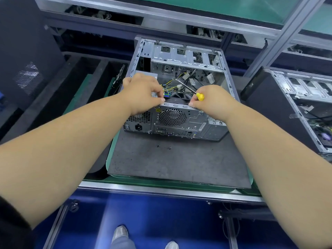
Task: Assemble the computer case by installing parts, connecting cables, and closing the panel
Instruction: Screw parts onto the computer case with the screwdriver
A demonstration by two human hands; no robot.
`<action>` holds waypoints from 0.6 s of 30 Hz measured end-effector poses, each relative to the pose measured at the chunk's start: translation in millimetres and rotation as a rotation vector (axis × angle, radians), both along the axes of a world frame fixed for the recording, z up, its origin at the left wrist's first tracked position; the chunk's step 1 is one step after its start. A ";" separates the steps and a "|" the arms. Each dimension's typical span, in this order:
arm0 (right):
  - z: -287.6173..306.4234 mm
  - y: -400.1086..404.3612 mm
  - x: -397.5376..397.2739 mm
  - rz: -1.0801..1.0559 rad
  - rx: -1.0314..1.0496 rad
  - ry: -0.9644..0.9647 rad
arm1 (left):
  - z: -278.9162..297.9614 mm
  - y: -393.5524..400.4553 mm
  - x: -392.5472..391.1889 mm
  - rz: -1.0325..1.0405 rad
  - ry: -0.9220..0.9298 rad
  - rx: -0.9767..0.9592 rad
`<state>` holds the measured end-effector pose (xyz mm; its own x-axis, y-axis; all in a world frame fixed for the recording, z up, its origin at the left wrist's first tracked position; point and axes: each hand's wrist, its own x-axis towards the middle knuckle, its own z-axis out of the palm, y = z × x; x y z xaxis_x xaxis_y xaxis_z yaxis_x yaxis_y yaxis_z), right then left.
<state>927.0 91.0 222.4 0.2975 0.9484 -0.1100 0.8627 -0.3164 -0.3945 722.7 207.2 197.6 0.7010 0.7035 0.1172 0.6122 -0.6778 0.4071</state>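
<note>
An open grey computer case (pixel 186 56) lies on its side on a dark mat (pixel 176 164), its rear panel with the fan grille (pixel 172 117) facing me. Yellow and black cables (pixel 177 81) show inside. My left hand (pixel 142 92) grips the near top edge of the case over the power supply corner, fingers curled. My right hand (pixel 212 101) holds a yellow-handled screwdriver (pixel 199 96), its shaft pointing into the case, while its fingertips touch the same edge. Two small black screws (pixel 163 147) lie on the mat in front of the case.
A second open case (pixel 303 105) stands at the right. A dark side panel (pixel 27 56) leans at the left, with black foam slots (pixel 86 81) beside it. A metal shelf frame (pixel 269 31) runs overhead. The bench's metal edge (pixel 161 190) is near me.
</note>
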 end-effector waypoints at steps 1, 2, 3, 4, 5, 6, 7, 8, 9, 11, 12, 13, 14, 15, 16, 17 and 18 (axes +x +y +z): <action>1.0 0.2 -0.6 0.001 -0.021 -0.007 | 1.0 1.1 0.1 -0.009 0.006 -0.008; 2.6 0.7 -0.2 -0.002 -0.045 0.003 | 2.4 2.2 0.4 -0.016 0.015 -0.010; 4.5 0.9 -0.2 -0.008 -0.065 0.021 | 3.8 3.0 1.1 -0.025 0.032 -0.002; 6.4 1.3 -0.7 -0.014 -0.087 0.036 | 4.9 3.8 2.1 -0.040 0.053 0.011; 8.1 1.8 -1.9 -0.004 -0.112 0.037 | 5.5 4.3 3.2 -0.061 0.070 0.023; 9.4 2.4 -3.3 0.010 -0.142 0.023 | 6.1 4.5 4.1 -0.084 0.078 0.023; 10.1 3.0 -4.9 0.024 -0.171 0.009 | 6.5 4.5 4.5 -0.103 0.080 0.007; 10.8 3.3 -6.3 0.029 -0.187 0.009 | 6.5 4.6 4.3 -0.120 0.082 -0.015; 11.1 3.8 -6.2 0.031 -0.198 0.024 | 5.7 4.9 3.8 -0.138 0.089 -0.022; 10.8 5.2 -4.0 0.039 -0.205 0.058 | 3.7 4.1 3.8 -0.171 0.114 0.015; 10.2 5.7 -3.3 0.047 -0.212 0.049 | 3.0 3.5 3.8 -0.174 0.119 0.039; 10.1 5.6 -3.2 0.059 -0.217 0.029 | 2.3 3.0 4.2 -0.169 0.121 0.066; 9.5 5.9 -3.2 0.066 -0.223 0.006 | 1.6 2.7 4.3 -0.159 0.130 0.098; 8.8 6.1 -3.0 0.073 -0.224 -0.022 | 0.7 2.3 4.3 -0.152 0.155 0.143; 7.8 6.1 -2.6 0.074 -0.222 -0.039 | -0.1 1.8 4.3 -0.151 0.200 0.194; 5.8 6.3 -1.3 0.077 -0.216 -0.052 | -1.4 1.8 4.2 -0.153 0.247 0.238; 4.7 6.6 -0.5 0.075 -0.215 -0.060 | -3.3 2.1 4.0 -0.153 0.276 0.261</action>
<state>926.5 97.6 227.0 0.2389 0.9248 -0.2960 0.9070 -0.3214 -0.2722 726.7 209.3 194.3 0.8256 0.5598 0.0708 0.5581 -0.8286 0.0439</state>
